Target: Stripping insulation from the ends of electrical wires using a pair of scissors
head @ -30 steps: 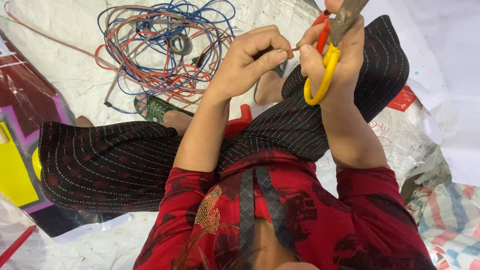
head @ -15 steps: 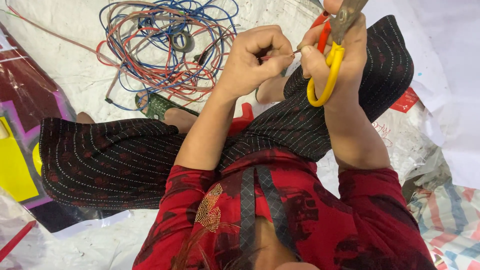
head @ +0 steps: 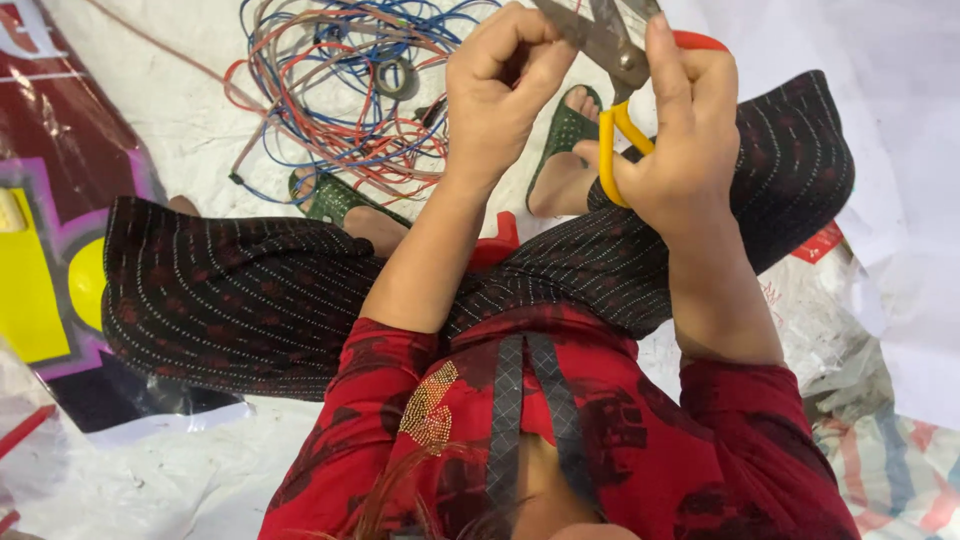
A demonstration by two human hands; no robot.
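Clearly the right hand (head: 690, 140) grips the scissors (head: 615, 70) by their yellow and red handles, blades slightly parted toward the left hand (head: 500, 90); that hand is pinched shut, probably on a thin wire end, though it is hidden; a wire tangle (head: 340, 100) lies on the floor sheet's far edge.

A tangle of red and blue wires (head: 340, 90) lies on the white sheet (head: 150, 130) toward its top edge, around what looks like a tape roll (head: 397, 76); green sandals (head: 566, 130) nearby.
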